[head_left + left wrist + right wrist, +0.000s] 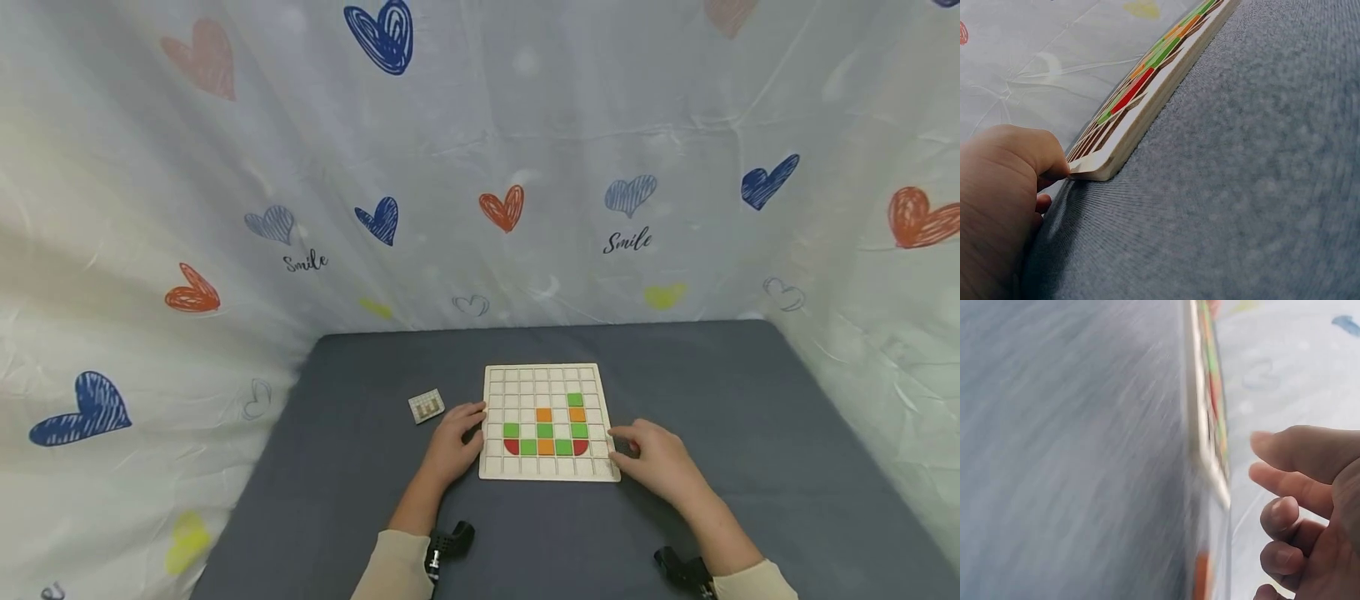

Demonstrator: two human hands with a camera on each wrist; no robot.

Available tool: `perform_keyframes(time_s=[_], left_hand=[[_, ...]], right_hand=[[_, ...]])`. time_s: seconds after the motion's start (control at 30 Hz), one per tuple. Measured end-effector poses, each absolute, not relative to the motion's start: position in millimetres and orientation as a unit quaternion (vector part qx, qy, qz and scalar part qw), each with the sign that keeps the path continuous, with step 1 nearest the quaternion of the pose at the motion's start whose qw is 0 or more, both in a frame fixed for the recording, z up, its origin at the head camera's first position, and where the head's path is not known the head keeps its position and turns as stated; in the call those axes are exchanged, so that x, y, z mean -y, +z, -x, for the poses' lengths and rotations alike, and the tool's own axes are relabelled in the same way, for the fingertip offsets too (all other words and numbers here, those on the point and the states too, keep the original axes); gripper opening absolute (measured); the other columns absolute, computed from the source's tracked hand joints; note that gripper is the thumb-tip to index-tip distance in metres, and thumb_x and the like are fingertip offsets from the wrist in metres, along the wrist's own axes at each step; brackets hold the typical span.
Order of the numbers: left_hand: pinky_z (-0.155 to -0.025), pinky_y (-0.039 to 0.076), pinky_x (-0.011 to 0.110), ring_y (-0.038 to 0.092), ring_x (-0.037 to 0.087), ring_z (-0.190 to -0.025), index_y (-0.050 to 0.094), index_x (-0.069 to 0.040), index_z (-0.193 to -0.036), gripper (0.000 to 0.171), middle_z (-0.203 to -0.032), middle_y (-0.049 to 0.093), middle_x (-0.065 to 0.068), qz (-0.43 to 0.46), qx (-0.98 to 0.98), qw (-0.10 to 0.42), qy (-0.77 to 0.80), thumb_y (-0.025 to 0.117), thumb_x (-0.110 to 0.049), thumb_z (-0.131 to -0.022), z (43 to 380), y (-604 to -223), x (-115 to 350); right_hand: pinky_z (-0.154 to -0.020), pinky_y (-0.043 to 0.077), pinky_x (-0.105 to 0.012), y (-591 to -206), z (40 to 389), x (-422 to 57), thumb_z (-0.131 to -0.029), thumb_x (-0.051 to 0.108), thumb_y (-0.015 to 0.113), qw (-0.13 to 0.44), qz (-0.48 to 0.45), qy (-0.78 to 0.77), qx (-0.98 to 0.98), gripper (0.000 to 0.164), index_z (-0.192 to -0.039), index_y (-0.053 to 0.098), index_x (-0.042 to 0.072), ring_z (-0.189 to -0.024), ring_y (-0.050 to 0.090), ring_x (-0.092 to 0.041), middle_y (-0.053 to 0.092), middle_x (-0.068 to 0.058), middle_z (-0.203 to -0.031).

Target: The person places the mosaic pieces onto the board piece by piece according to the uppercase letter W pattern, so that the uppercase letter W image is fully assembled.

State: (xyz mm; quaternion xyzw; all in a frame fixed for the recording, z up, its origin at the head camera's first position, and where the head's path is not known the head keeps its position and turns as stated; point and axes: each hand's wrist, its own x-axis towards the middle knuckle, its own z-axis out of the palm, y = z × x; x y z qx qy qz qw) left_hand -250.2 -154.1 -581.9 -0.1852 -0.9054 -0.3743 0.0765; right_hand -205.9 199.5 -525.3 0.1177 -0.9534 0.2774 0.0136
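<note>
A cream wooden grid board [498, 468] lies flat on the dark grey table, its raised edge also visible in the left wrist view [1125, 140]. Green, orange and red tiles [546, 447] fill some of its cells; the two red ones have a rounded corner. My left hand [452, 444] touches the board's left edge, its thumb nearer me than the fingers. At the right edge is my right hand [660, 462], with thumb and forefinger apart. The right wrist view shows that hand [1310, 506] beside the board with nothing held.
A small cream piece [427, 406] with a darker pattern lies left of the board, just beyond my left hand. The grey cloth-covered table [360, 375] meets a white curtain [435, 150] printed with hearts at the back and sides. Each wrist wears a black strap device [453, 540].
</note>
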Motion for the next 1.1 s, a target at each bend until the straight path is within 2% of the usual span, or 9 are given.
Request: perform_keyframes(time_s=[0.17, 0.27, 0.57, 0.8, 1.1], left_hand=[[-0.114, 0.04, 0.055, 0.044, 0.035, -0.142, 0.067, 0.0, -0.135, 0.037, -0.147, 0.057, 0.009, 0.181, 0.906, 0.075, -0.374, 0.061, -0.009, -0.099, 248.1, -584.5, 155.6], [-0.115, 0.039, 0.054, 0.043, 0.034, -0.143, 0.067, -0.001, -0.135, 0.037, -0.148, 0.056, 0.009, 0.178, 0.905, 0.072, -0.379, 0.061, -0.01, -0.1, 247.4, -585.1, 156.2], [-0.115, 0.039, 0.054, 0.043, 0.034, -0.143, 0.067, -0.001, -0.135, 0.037, -0.148, 0.056, 0.008, 0.173, 0.906, 0.067, -0.38, 0.061, -0.011, -0.1, 249.5, -586.0, 156.4], [-0.116, 0.038, 0.053, 0.042, 0.033, -0.144, 0.067, -0.002, -0.136, 0.038, -0.148, 0.056, 0.007, 0.172, 0.909, 0.065, -0.375, 0.06, -0.012, -0.1, 251.4, -586.3, 155.6], [-0.116, 0.039, 0.053, 0.043, 0.033, -0.143, 0.067, -0.002, -0.136, 0.037, -0.148, 0.056, 0.007, 0.173, 0.909, 0.066, -0.373, 0.061, -0.012, -0.1, 251.3, -584.8, 154.4]], right_hand=[[-0.06, 0.038, -0.035, -532.0, 193.7, -224.5, -0.083, 0.023, 0.086, -0.011, -0.1, 0.248, 0.964, 0.037, -0.115, 0.078, 0.006, -0.065, 0.045, -0.013, 0.053, 0.003, -0.078], [-0.062, 0.038, -0.037, -534.1, 189.0, -238.4, -0.082, 0.025, 0.087, -0.021, -0.089, 0.229, 0.969, 0.039, -0.115, 0.078, 0.006, -0.069, 0.047, -0.013, 0.057, 0.004, -0.081], [-0.059, 0.038, -0.035, -534.8, 187.3, -254.8, -0.083, 0.019, 0.085, -0.032, -0.06, 0.24, 0.968, 0.021, -0.099, 0.08, 0.007, -0.068, 0.045, -0.017, 0.055, 0.002, -0.079], [-0.058, 0.04, -0.034, -532.0, 187.4, -254.0, -0.082, 0.02, 0.086, -0.022, -0.061, 0.229, 0.971, 0.021, -0.099, 0.082, 0.007, -0.066, 0.046, -0.015, 0.058, 0.003, -0.08], [-0.054, 0.032, -0.031, -521.5, 190.9, -239.5, -0.083, 0.025, 0.086, -0.005, -0.091, 0.223, 0.971, 0.025, -0.103, 0.082, 0.011, -0.061, 0.041, -0.013, 0.047, 0.005, -0.072]])
